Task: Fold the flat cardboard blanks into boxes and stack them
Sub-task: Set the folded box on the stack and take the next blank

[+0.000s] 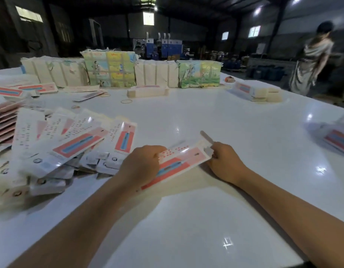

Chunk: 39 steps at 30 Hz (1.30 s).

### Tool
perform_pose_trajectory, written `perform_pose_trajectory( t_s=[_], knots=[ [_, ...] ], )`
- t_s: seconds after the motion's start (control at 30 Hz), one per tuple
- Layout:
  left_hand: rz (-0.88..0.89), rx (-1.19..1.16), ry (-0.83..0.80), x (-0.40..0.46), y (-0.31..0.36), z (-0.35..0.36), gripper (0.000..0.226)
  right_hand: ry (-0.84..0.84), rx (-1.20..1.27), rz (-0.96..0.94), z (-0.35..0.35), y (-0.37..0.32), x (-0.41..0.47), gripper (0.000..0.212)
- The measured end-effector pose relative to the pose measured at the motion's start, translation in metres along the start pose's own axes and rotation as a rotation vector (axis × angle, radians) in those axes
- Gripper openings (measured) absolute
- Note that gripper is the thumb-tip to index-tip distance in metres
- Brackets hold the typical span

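A narrow white and pink carton [181, 159] with a blue stripe hangs between my hands just above the white table [215, 219]. My left hand [142, 166] grips its near left end, fingers curled over the printed face. My right hand [225, 162] pinches the far right end, where an end flap [206, 136] sticks up. To the left lies a loose heap of folded cartons of the same print [70, 144]. A low stack of flat blanks [148, 91] sits farther back at the centre.
Wrapped bundles of blanks [119, 68] line the table's far side. More cartons lie at the far right [254, 91], the right edge [337, 138] and the far left [26, 89]. Rubber bands [126, 101] lie loose. A person [312, 59] stands beyond the right corner.
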<state>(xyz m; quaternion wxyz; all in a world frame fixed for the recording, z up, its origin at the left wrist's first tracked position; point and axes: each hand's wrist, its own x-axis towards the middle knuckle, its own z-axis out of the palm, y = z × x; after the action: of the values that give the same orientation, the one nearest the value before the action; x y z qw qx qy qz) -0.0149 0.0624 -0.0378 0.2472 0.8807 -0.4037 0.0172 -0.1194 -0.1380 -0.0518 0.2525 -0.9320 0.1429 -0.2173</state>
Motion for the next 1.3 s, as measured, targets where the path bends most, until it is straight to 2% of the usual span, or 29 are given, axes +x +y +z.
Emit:
perform_pose_trajectory(
  t_s=[0.07,0.13,0.2,0.3,0.37,0.4,0.47,0.57,0.67,0.73,0.93,1.0,1.1,1.17,1.27,1.3],
  knots=[
    [0.064,0.078,0.037,-0.001,-0.005,0.001,0.036,0.060,0.219,0.067,-0.003,-0.002,0.001,0.027],
    [0.090,0.123,0.061,-0.001,-0.009,0.002,0.035,0.107,0.586,0.198,-0.008,-0.005,0.001,0.036],
    [0.064,0.122,0.058,-0.002,-0.008,0.001,0.037,0.080,0.838,0.303,-0.012,-0.005,0.001,0.029],
    [0.244,0.163,0.115,-0.006,-0.001,-0.001,0.043,0.000,0.808,0.221,-0.011,-0.007,-0.003,0.013],
    [0.148,0.132,0.081,-0.007,0.001,-0.003,0.068,0.007,0.810,0.212,-0.010,-0.007,-0.003,0.017],
    [0.120,0.191,0.011,-0.008,0.005,-0.001,0.082,0.024,0.827,0.218,-0.010,-0.007,-0.003,0.019],
    [0.106,0.288,-0.049,-0.008,0.006,0.003,0.092,0.042,0.849,0.222,-0.011,-0.007,-0.004,0.018],
    [0.094,0.169,-0.008,-0.005,0.007,0.003,0.074,0.083,0.848,0.208,-0.010,-0.010,-0.005,0.017],
    [0.051,0.034,0.094,-0.003,0.006,-0.005,0.044,0.327,0.741,0.180,-0.011,-0.012,-0.006,0.014],
    [0.021,0.008,0.139,-0.002,0.005,-0.012,0.040,0.432,0.625,0.107,-0.012,-0.014,-0.008,0.018],
    [0.024,0.007,0.115,-0.004,0.012,-0.010,0.039,0.315,0.352,-0.120,0.000,-0.030,-0.017,0.015],
    [0.020,0.021,0.115,-0.004,0.013,-0.008,0.040,0.309,0.372,-0.089,0.000,-0.033,-0.017,0.015],
    [0.027,0.078,0.105,-0.006,0.016,-0.007,0.047,0.302,0.533,0.001,-0.005,-0.032,-0.016,0.023],
    [0.038,0.088,0.096,-0.007,0.018,-0.006,0.049,0.277,0.627,0.038,-0.007,-0.033,-0.015,0.017],
    [0.038,0.120,0.082,-0.007,0.021,-0.006,0.051,0.181,0.649,0.086,-0.005,-0.030,-0.013,0.042],
    [0.039,0.150,0.086,-0.006,0.021,-0.006,0.052,0.156,0.606,0.091,-0.004,-0.032,-0.012,0.043]
  ],
)
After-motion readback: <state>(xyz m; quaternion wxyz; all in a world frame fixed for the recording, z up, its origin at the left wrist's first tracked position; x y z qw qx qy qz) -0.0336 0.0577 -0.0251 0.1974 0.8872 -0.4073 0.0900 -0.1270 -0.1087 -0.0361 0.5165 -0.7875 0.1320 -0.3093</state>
